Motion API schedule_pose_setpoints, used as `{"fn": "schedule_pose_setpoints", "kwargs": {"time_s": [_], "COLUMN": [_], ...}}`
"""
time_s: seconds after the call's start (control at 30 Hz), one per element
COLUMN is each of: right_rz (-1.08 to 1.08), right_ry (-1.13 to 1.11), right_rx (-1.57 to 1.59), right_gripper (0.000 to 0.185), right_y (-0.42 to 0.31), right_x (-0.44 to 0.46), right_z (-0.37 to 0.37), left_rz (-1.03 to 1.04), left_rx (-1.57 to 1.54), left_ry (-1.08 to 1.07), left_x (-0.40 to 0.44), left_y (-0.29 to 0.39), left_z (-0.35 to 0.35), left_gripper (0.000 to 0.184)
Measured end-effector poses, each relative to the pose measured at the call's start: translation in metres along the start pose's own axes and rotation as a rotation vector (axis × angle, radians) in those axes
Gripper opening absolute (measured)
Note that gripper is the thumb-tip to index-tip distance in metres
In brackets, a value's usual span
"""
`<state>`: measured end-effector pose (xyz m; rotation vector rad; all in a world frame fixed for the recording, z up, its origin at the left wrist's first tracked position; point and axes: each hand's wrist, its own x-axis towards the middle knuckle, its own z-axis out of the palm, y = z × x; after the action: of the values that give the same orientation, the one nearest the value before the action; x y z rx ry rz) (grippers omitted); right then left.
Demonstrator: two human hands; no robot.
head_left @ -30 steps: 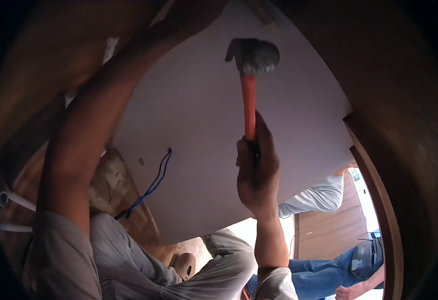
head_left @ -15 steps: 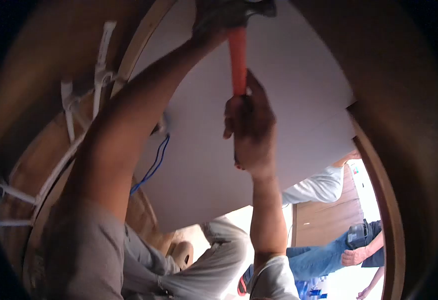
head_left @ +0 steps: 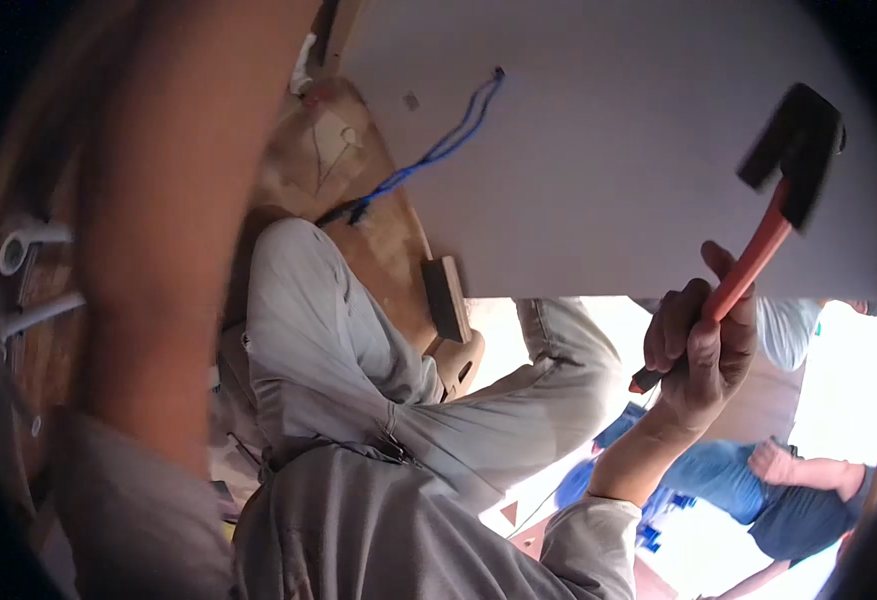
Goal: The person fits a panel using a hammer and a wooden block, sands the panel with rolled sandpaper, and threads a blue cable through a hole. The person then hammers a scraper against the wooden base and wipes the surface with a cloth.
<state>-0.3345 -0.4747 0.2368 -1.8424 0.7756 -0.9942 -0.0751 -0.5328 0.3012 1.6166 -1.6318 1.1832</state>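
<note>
My right hand is wrapped round the orange handle of a claw hammer. Its dark head points up and to the right, in front of a pale flat panel. My left forearm rises along the left side and leaves the view at the top, so the left hand is out of sight. A looped blue cord hangs across the panel's left part, beside a brown wooden piece.
A small wooden block sits at the panel's lower left corner. White pipe-like fittings are at the far left. My bent legs fill the lower middle. Another person in jeans is at the lower right, and a pale sleeve shows behind my hammer.
The view has swung down, bringing my legs into sight. The hammer has moved from the top middle to the right, tilting rightward. My left hand, near the hammer head before, has left the view.
</note>
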Motion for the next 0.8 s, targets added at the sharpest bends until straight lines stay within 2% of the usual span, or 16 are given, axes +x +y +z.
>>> {"fn": "schedule_pose_setpoints", "kwargs": {"time_s": [0.07,0.13,0.17,0.2,0.27,0.3,0.33,0.37,0.43,0.53,0.63,0.73,0.8], "right_rz": [-0.015,0.03,0.045,0.056,0.089,0.106,0.135,0.179,0.185,0.206,0.237,0.289,0.37], "right_ry": [0.039,0.072,0.085,0.097,0.16,0.192,0.209,0.322,0.322,0.394,0.366,0.387,0.453], "right_rx": [0.027,-0.035,-0.065,-0.094,-0.115,-0.119,-0.117,-0.062,-0.054,-0.078,-0.031,0.014,-0.017], "right_gripper": [0.06,0.059,0.058,0.058,0.053,0.053,0.052,0.05,0.051,0.047,0.045,0.047,0.052], "right_y": [-0.001,-0.008,-0.009,-0.01,-0.012,-0.01,-0.01,-0.009,-0.008,-0.011,-0.012,-0.013,-0.014], "right_x": [-0.019,-0.035,-0.042,-0.048,-0.061,-0.069,-0.076,-0.08,-0.087,-0.106,-0.126,-0.131,-0.136], "right_z": [-0.005,-0.011,-0.018,-0.024,-0.029,-0.031,-0.032,-0.028,-0.027,-0.028,-0.037,-0.029,-0.02], "left_rz": [-0.133,-0.281,-0.355,-0.504,-0.726,-0.418,-0.16,0.222,0.337,0.399,0.059,0.153,0.125], "left_rx": [-0.013,-0.024,-0.024,-0.601,-1.767,-1.615,-1.432,-1.249,-1.049,-0.585,-0.608,-0.547,-0.564], "left_ry": [0.058,0.108,0.127,-0.052,-0.468,-0.695,-0.988,-1.101,-1.328,-1.51,-1.448,-1.561,-1.59], "left_x": [-0.059,-0.121,-0.182,-0.199,-0.233,-0.262,-0.308,-0.37,-0.388,-0.396,-0.39,-0.378,-0.393], "left_y": [0.011,-0.003,-0.061,-0.025,0.071,0.103,0.134,0.168,0.19,0.208,0.201,0.205,0.21], "left_z": [-0.033,-0.03,0.006,-0.011,-0.027,-0.004,0.015,0.045,0.067,0.084,0.076,0.072,0.075], "left_gripper": [0.024,0.021,0.021,0.017,0.026,0.027,0.042,0.059,0.084,0.115,0.118,0.13,0.125]}}
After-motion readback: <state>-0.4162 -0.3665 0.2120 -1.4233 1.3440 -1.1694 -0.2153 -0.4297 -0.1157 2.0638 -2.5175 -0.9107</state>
